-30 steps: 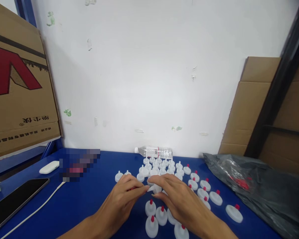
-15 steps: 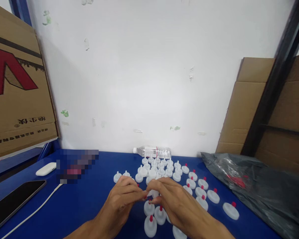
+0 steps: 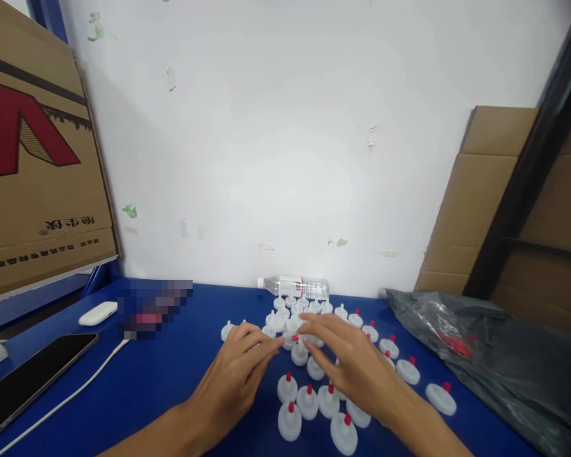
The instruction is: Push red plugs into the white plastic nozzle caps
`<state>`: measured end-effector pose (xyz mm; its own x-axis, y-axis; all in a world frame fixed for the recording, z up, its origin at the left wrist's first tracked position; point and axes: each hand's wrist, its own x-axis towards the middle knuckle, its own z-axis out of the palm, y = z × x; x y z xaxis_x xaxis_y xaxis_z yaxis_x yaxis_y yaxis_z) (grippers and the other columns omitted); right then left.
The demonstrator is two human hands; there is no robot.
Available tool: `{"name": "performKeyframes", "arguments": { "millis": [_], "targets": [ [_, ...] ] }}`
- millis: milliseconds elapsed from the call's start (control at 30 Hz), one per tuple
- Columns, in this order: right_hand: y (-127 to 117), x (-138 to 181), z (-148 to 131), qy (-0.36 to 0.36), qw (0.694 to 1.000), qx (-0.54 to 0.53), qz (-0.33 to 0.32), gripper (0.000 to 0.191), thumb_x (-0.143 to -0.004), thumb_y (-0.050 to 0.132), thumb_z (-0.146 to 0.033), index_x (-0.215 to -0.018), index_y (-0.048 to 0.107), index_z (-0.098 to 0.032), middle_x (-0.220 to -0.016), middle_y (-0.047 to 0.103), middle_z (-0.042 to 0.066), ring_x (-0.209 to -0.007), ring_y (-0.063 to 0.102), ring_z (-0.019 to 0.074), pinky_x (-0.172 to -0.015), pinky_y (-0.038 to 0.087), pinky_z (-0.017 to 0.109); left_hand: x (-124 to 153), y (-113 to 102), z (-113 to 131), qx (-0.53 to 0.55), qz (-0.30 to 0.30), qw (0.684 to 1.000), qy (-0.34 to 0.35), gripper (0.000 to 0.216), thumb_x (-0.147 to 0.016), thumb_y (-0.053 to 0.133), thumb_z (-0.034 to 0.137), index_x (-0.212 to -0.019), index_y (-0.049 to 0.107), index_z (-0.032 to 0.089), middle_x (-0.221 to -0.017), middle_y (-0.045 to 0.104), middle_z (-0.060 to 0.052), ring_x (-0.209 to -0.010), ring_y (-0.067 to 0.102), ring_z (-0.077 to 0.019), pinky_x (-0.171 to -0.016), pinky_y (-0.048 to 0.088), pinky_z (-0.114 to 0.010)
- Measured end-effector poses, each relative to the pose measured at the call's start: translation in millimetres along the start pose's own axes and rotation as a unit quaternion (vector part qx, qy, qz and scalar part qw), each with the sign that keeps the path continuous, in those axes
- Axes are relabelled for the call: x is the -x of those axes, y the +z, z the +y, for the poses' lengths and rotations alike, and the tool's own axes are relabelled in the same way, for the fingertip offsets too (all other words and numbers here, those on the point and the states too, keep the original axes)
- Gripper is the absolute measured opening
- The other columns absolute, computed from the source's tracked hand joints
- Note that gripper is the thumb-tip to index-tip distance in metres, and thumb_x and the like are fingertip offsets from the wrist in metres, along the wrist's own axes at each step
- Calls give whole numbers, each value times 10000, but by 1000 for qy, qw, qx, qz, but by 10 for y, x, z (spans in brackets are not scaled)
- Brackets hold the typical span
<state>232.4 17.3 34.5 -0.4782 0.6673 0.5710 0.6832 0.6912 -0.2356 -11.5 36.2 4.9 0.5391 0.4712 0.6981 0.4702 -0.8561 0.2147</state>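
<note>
Pinched round cap (image 3: 312, 340) (plastic, perhaps)

Phone (image 3: 35, 386) cut off @ L edge, some wht caps (image 3: 360, 417) ptly hidden behind hands (image 3: 349, 355)

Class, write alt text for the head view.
The right hand holds a round, red-tipped white plastic cap, the left hand beside it, above a blue table. Similar caps, some without red, stand around; a clear plastic bottle lies behind.

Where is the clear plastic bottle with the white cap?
In the head view, the bottle lies sideways just right of centre, at the far edge of the blue table, between the white wall and the round white plastic lids.
</note>
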Motion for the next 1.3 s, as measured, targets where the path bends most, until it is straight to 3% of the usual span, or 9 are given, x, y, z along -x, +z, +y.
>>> {"name": "performKeyframes", "arguments": {
  "millis": [133,267,500,700,867,1000,1300],
  "targets": [
    [-109,3,186,66,994,73,43,194,-996,474,-244,-1131,614,-245,-1193,692,87,-1042,691,249,-822,582,380,35,-17,-13,-80,-57,994,-50,343,-969,446,101,-1225,634,231,-1091,637,-88,-1016,537,-254,-844,494,-402],
    [-202,19,324,102,985,134,46,133,-972,537,-288,-1022,645,-229,-1195,673,95,-1030,668,266,-840,550,403,57,-24,-15,-132,-112,983,-63,265,-955,463,130,-1136,645,195,-1131,609,-105,-1074,513,-288,-900,487,-478],
    [-192,32,430,169,965,195,-51,120,-946,580,-244,-918,694,-218,-873,696,52,-845,631,249,-755,454,381,77,-12,9,-120,-132,983,-51,253,-962,419,102,-1030,650,183,-1140,630,-90,-1135,514,-280,-986,471,-495],
    [-183,41,395,170,961,197,-91,132,-926,617,-264,-854,722,-230,-714,706,25,-799,649,247,-724,411,351,55,-31,29,-101,-139,984,-52,235,-964,420,86,-976,635,179,-1116,648,-82,-1098,535,-261,-961,477,-460],
    [-233,63,472,157,957,231,-76,256,-997,512,-351,-896,721,-244,-778,723,27,-777,660,231,-724,396,345,84,11,-17,-81,-149,985,-33,294,-955,438,41,-1081,657,192,-1067,663,-66,-1078,533,-254,-930,471,-435],
    [-262,87,592,146,948,274,-63,304,-1023,429,-274,-945,715,-205,-811,730,70,-814,657,268,-750,376,376,103,53,-65,-54,-140,988,-19,298,-968,469,35,-1117,665,203,-1037,684,-48,-1044,544,-235,-891,459,-392],
    [-83,150,771,128,950,275,-72,194,-968,542,-226,-936,733,-214,-834,725,68,-870,630,273,-762,367,367,120,94,-131,-57,-130,990,-22,191,-942,617,89,-1055,692,224,-967,694,-9,-949,547,-214,-820,422,-352]
  ]
}}
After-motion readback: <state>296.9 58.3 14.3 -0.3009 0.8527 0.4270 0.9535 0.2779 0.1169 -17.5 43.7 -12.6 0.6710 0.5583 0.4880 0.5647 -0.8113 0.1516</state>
